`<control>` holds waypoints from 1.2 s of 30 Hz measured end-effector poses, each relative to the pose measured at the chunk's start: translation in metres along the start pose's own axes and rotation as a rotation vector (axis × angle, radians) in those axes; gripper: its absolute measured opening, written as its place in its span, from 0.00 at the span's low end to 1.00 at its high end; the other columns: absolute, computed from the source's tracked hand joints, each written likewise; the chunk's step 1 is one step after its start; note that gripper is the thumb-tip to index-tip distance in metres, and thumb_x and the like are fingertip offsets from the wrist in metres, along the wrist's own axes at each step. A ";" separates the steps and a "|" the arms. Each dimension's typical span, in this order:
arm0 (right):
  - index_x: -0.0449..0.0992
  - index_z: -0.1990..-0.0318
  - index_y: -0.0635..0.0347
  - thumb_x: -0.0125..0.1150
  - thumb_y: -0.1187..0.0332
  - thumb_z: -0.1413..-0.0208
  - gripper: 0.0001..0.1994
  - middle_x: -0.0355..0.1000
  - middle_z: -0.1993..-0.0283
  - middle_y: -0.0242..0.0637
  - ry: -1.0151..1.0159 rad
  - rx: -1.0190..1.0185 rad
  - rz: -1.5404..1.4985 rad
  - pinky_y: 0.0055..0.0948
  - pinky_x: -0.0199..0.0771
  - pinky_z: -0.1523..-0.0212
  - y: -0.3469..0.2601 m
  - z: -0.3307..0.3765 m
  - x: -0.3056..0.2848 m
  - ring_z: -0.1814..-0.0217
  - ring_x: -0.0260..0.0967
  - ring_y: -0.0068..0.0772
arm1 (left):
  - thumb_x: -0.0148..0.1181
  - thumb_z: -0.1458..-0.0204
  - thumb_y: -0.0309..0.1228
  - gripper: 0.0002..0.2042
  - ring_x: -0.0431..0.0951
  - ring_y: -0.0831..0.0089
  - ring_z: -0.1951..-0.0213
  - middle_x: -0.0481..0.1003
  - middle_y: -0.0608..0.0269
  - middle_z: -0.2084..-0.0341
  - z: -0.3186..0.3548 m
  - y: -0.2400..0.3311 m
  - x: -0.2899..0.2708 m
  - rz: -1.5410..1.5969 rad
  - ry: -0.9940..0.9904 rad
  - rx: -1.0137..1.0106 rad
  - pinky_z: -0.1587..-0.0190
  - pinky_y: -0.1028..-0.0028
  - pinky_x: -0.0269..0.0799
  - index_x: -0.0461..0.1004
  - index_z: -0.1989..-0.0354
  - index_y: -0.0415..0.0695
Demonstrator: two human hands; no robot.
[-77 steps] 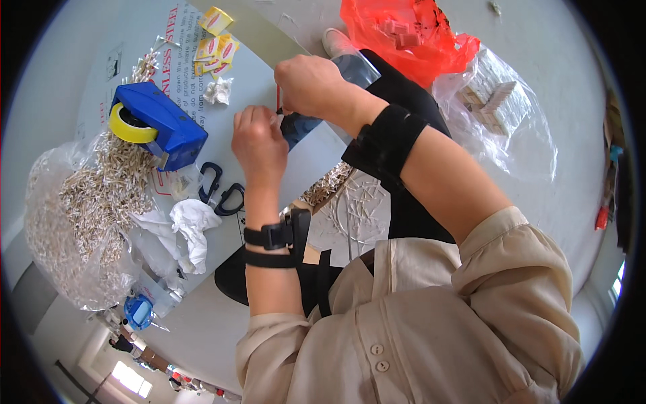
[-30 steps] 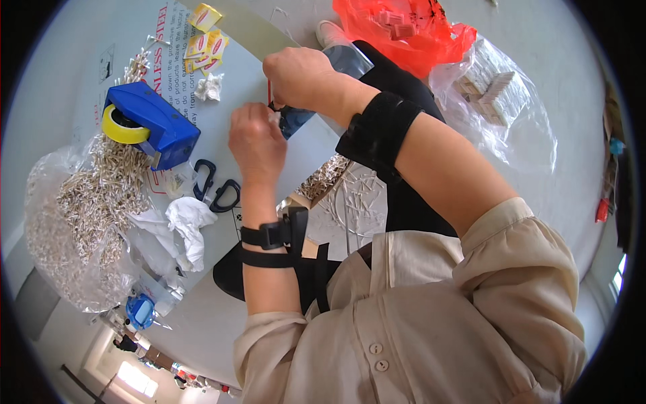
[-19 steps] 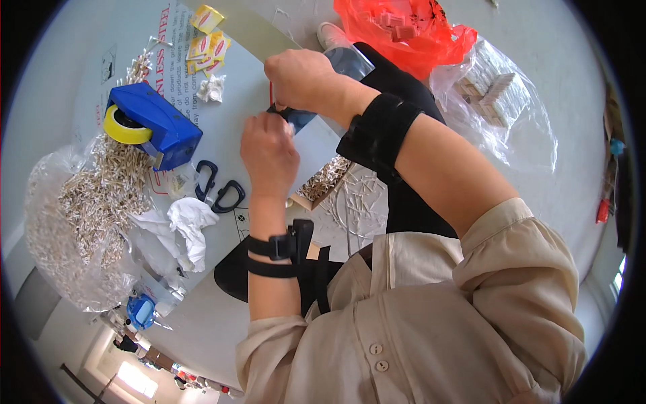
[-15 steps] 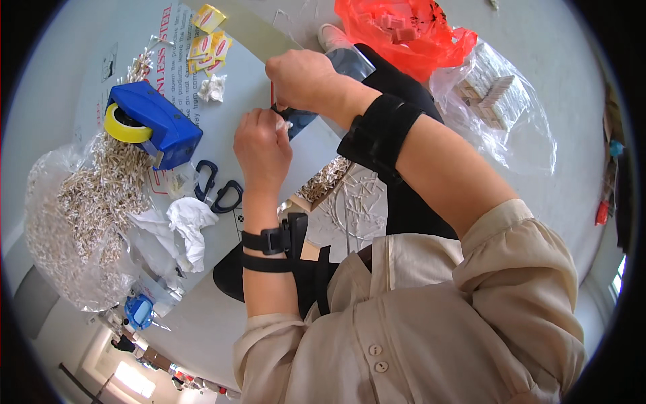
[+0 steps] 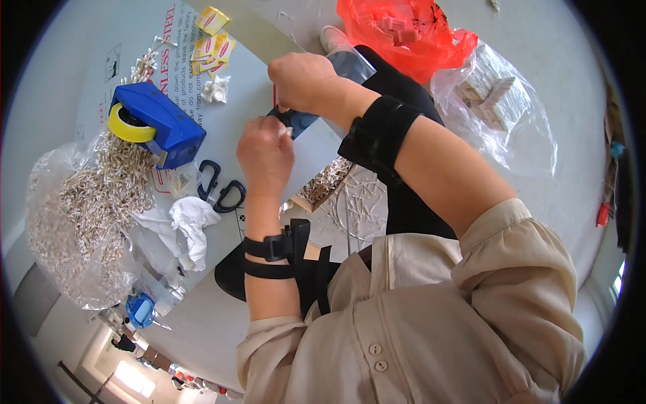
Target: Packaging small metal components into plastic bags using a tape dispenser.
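Note:
My left hand (image 5: 264, 151) is closed at the middle of the table, its fingers pinched together. A small white scrap (image 5: 287, 132) shows at its fingertips; its kind I cannot make out. Just beyond and to the right, my right hand (image 5: 303, 79) is bent down at the wrist with its fingers closed. What it grips is hidden beneath the fingers. A dark, shiny sheet-like surface (image 5: 304, 125) lies under both hands. Black-handled scissors (image 5: 231, 196) rest left of my left wrist, with their blades hidden.
On the left are a blue tape dispenser (image 5: 169, 126) with yellow tape, a clear bag of cotton swabs (image 5: 87, 215) and crumpled white tissue (image 5: 192, 225). Yellow packets (image 5: 214, 50) lie at the far side. A box of swabs (image 5: 323, 185), a red bag (image 5: 437, 50) and clear-wrapped packs (image 5: 498, 101) sit right.
My left hand has shifted slightly nearer and to the right. My right hand stays almost in place, still closed.

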State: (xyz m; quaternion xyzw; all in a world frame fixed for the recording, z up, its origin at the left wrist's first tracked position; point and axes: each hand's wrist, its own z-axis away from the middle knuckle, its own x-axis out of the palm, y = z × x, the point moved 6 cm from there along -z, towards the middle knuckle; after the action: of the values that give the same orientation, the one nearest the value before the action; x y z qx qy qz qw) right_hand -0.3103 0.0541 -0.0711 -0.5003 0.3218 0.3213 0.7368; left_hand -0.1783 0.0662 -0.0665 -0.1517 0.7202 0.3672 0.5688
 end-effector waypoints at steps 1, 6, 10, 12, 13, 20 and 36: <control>0.80 0.68 0.60 0.73 0.65 0.65 0.15 0.77 0.68 0.45 0.004 -0.006 0.001 0.41 0.78 0.63 0.001 -0.002 -0.002 0.61 0.77 0.50 | 0.59 0.58 0.22 0.03 0.74 0.54 0.66 0.73 0.55 0.74 -0.002 -0.007 0.002 0.032 -0.031 -0.020 0.65 0.59 0.71 0.71 0.76 0.41; 0.80 0.68 0.59 0.72 0.65 0.66 0.15 0.77 0.69 0.45 0.014 0.001 -0.006 0.41 0.78 0.64 0.003 0.000 -0.001 0.63 0.77 0.50 | 0.60 0.58 0.23 0.03 0.74 0.54 0.65 0.73 0.55 0.75 0.001 0.006 0.002 0.005 0.003 -0.030 0.64 0.57 0.70 0.71 0.74 0.40; 0.80 0.67 0.59 0.72 0.65 0.66 0.15 0.78 0.68 0.45 -0.032 0.002 -0.014 0.40 0.78 0.64 0.002 -0.002 0.001 0.63 0.77 0.50 | 0.60 0.57 0.24 0.04 0.74 0.52 0.65 0.73 0.54 0.74 -0.001 -0.001 -0.001 0.039 0.022 -0.097 0.63 0.56 0.70 0.72 0.74 0.40; 0.80 0.67 0.59 0.73 0.65 0.66 0.16 0.77 0.66 0.46 0.002 0.011 -0.009 0.40 0.78 0.63 0.001 -0.001 -0.001 0.61 0.77 0.49 | 0.60 0.57 0.25 0.04 0.75 0.52 0.66 0.73 0.54 0.73 -0.007 -0.010 -0.001 0.013 0.037 -0.189 0.64 0.56 0.71 0.71 0.74 0.41; 0.80 0.67 0.59 0.73 0.65 0.66 0.16 0.77 0.66 0.46 -0.004 0.011 -0.012 0.40 0.78 0.63 -0.001 0.002 0.002 0.61 0.77 0.49 | 0.60 0.57 0.25 0.04 0.75 0.52 0.66 0.73 0.54 0.73 0.001 -0.007 0.000 0.012 0.032 -0.193 0.64 0.56 0.71 0.71 0.74 0.41; 0.80 0.67 0.59 0.73 0.65 0.66 0.15 0.78 0.67 0.44 -0.032 0.022 -0.009 0.40 0.78 0.63 0.001 -0.001 -0.002 0.61 0.77 0.48 | 0.61 0.58 0.23 0.04 0.75 0.54 0.66 0.74 0.55 0.74 0.003 0.001 0.004 0.026 -0.027 -0.110 0.66 0.57 0.71 0.72 0.75 0.41; 0.81 0.68 0.58 0.73 0.66 0.66 0.13 0.78 0.68 0.43 -0.007 0.001 -0.014 0.40 0.77 0.63 -0.001 0.001 -0.002 0.62 0.77 0.47 | 0.59 0.57 0.23 0.03 0.74 0.51 0.68 0.73 0.55 0.75 0.004 -0.004 0.002 0.058 0.056 -0.001 0.65 0.58 0.70 0.72 0.74 0.42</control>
State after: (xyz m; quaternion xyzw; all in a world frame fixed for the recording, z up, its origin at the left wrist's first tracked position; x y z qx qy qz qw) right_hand -0.3107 0.0542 -0.0683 -0.5011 0.3158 0.3180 0.7403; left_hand -0.1738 0.0666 -0.0704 -0.1412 0.7396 0.3796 0.5375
